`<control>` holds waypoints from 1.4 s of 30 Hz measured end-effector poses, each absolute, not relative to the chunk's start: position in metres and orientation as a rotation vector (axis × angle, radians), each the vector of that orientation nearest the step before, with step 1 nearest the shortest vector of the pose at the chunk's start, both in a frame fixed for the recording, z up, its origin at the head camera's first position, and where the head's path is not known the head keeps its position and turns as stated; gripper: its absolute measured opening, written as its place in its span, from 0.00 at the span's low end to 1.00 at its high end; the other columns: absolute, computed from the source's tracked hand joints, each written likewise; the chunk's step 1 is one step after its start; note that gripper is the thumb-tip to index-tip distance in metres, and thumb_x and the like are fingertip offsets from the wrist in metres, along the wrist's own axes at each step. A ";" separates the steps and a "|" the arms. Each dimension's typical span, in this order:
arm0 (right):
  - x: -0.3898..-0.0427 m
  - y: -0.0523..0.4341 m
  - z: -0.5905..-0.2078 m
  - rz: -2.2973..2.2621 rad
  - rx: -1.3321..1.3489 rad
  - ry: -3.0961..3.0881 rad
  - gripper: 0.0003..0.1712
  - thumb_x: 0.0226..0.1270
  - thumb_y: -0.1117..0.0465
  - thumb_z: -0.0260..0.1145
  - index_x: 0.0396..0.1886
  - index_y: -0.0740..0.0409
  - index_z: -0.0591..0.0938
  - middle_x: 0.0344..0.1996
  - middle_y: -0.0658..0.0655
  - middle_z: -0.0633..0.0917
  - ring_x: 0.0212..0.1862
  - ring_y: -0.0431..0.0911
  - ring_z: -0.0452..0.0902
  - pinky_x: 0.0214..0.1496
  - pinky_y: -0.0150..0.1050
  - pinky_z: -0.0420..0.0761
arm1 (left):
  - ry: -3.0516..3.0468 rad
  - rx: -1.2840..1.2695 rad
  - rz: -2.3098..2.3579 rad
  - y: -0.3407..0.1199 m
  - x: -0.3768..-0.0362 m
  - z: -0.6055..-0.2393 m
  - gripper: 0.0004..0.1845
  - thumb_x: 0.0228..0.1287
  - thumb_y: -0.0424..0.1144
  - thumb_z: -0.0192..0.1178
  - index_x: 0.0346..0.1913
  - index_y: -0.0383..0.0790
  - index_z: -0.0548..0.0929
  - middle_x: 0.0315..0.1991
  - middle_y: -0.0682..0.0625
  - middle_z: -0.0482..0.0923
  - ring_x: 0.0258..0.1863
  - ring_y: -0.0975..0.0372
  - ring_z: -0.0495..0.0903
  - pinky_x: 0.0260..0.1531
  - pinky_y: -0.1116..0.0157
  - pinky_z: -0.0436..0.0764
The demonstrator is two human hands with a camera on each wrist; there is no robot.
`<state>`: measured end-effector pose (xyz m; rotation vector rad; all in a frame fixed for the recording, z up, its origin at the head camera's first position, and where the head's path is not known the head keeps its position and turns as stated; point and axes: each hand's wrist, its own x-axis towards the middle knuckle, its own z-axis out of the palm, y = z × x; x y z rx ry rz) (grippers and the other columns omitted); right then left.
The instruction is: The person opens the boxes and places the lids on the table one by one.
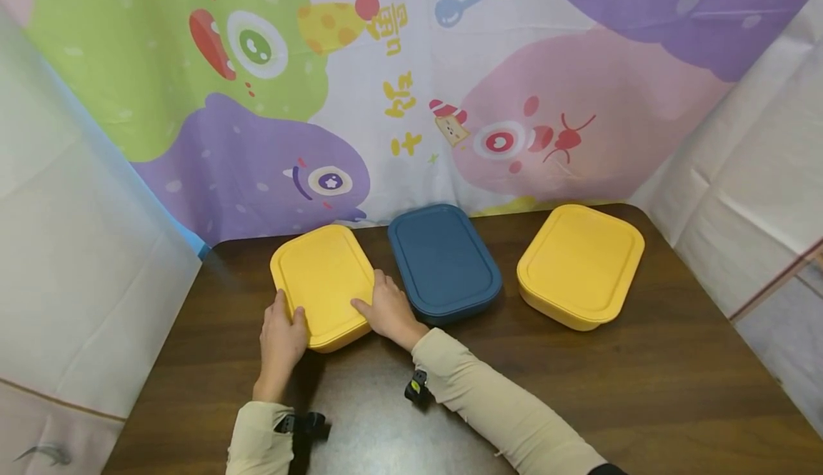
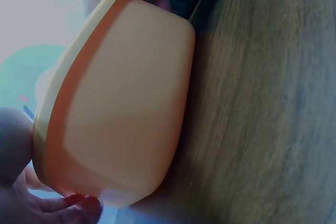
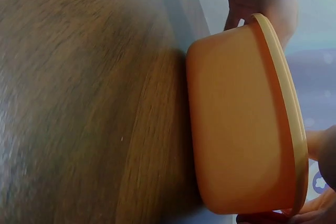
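Note:
A yellow lidded food container (image 1: 326, 275) sits on the left part of the table, between both hands. My left hand (image 1: 280, 341) holds its left side, thumb at the lid's edge and fingers down along the wall. On the opposite side my right hand (image 1: 389, 308) grips it, thumb over the lid's rim. The left wrist view shows the orange-yellow side wall (image 2: 126, 93) with left fingertips (image 2: 86, 208) curled against it. In the right wrist view the same container (image 3: 239, 124) has its base close to the wood, and its lid is on.
A dark blue lidded container (image 1: 444, 261) stands just right of the right hand. Farther right is another yellow lidded container (image 1: 581, 264). Behind the brown wooden table (image 1: 579, 389) hangs a cartoon-printed curtain (image 1: 411, 175), with pale sheets (image 1: 96, 246) at the sides.

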<state>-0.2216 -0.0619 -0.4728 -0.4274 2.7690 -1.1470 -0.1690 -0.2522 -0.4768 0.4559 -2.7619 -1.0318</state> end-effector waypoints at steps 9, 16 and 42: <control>-0.227 -0.061 -0.474 -1.175 -0.318 2.710 0.39 0.70 0.45 0.60 0.67 0.71 0.66 0.57 0.69 0.78 0.57 0.59 0.77 0.56 0.50 0.79 | -2.741 0.444 -1.025 -0.253 -0.169 -0.475 0.31 0.71 0.38 0.47 0.73 0.28 0.57 0.64 0.23 0.62 0.63 0.32 0.64 0.63 0.37 0.62; -0.227 -0.061 -0.478 -1.196 -0.281 2.666 0.39 0.71 0.45 0.59 0.67 0.71 0.65 0.56 0.69 0.79 0.56 0.59 0.78 0.54 0.49 0.80 | -2.739 0.424 -1.020 -0.256 -0.168 -0.477 0.30 0.71 0.37 0.48 0.72 0.27 0.58 0.64 0.23 0.63 0.62 0.32 0.65 0.63 0.37 0.62; -0.210 -0.059 -0.471 -1.341 -0.375 2.581 0.36 0.69 0.48 0.62 0.65 0.71 0.68 0.37 0.60 0.84 0.33 0.43 0.77 0.34 0.33 0.75 | -2.790 0.272 -1.018 -0.281 -0.168 -0.465 0.27 0.73 0.34 0.45 0.72 0.29 0.60 0.65 0.26 0.63 0.65 0.35 0.64 0.66 0.40 0.62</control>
